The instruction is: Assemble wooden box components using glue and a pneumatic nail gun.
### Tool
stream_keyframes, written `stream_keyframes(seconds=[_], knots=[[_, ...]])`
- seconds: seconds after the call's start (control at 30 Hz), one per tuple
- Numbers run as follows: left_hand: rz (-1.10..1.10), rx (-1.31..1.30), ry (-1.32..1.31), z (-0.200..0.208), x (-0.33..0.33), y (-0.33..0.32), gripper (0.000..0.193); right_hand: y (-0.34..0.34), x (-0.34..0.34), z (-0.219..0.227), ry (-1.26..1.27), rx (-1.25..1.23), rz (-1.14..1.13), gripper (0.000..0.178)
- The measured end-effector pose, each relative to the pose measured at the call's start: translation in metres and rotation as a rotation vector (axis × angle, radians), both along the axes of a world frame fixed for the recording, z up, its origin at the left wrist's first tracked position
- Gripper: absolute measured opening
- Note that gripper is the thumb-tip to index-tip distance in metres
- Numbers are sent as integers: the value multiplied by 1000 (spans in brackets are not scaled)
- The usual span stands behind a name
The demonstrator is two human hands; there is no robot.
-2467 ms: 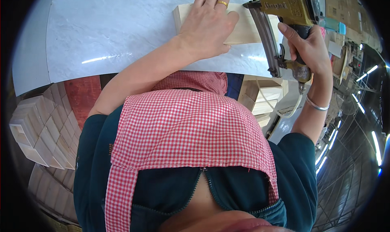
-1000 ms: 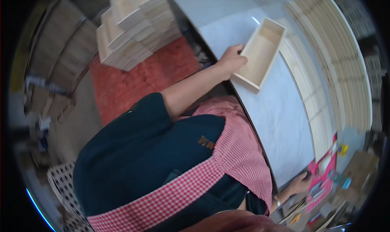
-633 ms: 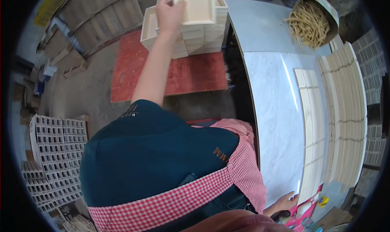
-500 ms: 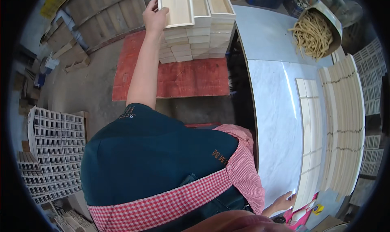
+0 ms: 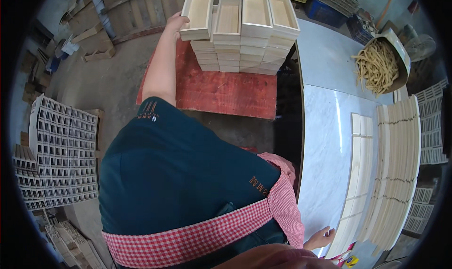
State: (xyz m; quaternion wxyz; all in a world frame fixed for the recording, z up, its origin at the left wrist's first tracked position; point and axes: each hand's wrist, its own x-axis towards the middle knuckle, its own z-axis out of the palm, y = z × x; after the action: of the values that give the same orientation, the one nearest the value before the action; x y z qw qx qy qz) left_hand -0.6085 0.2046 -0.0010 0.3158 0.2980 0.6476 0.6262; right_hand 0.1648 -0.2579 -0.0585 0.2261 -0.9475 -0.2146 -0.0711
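Note:
An open pale wooden box [image 5: 198,10] stands at the left end of stacked boxes at the far side. My left hand [image 5: 176,25] is closed on its left side wall, thumb at the rim, with the arm stretched out. Right beside it, several more shallow boxes [image 5: 256,12] top the other columns of the stack. The stack rests on a red board [image 5: 226,95]. At the lower right, my right hand [image 5: 320,239] is open and holds nothing, its fingers loosely curved near the ends of pale wooden strips [image 5: 355,175] on a marbled white tabletop [image 5: 322,142].
Right of the strips stands a long row of thin wooden boards [image 5: 398,170]. A tipped container of tan, curled strips [image 5: 376,71] lies on the table's far end. A stack of small white frames [image 5: 66,151] stands at the left; crates [image 5: 325,10] sit at the back.
The box in my left hand has moved left relative to the stack, uncovering more of the box beside it. My view has shifted slightly. My right hand stays near the strips.

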Motion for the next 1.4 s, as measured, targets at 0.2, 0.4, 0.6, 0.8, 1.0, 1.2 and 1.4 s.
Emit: stream_keyframes(seconds=[0.2, 0.4, 0.6, 0.8, 1.0, 1.2, 1.4], knots=[[-60, -54, -30, -49, -37, 31, 60, 15, -6, 10, 0, -4, 41, 40], [-113, -71, -90, -77, -54, 59, 59, 23, -13, 19, 57, -88, 69, 39], [-141, -116, -41, -89, -60, 64, 58, 29, -22, 21, 71, -70, 72, 38], [-165, -162, 22, -92, -67, 63, 57, 35, -24, 18, 89, -87, 104, 39], [-182, -205, 84, -95, -75, 58, 57, 44, -27, 16, 119, -86, 139, 39], [-139, -133, 277, -76, -42, 47, 59, 50, -36, 12, 144, -75, 148, 39], [11, 109, 637, 3, -38, -14, 64, 43, -27, 12, 93, -16, 193, 36]])
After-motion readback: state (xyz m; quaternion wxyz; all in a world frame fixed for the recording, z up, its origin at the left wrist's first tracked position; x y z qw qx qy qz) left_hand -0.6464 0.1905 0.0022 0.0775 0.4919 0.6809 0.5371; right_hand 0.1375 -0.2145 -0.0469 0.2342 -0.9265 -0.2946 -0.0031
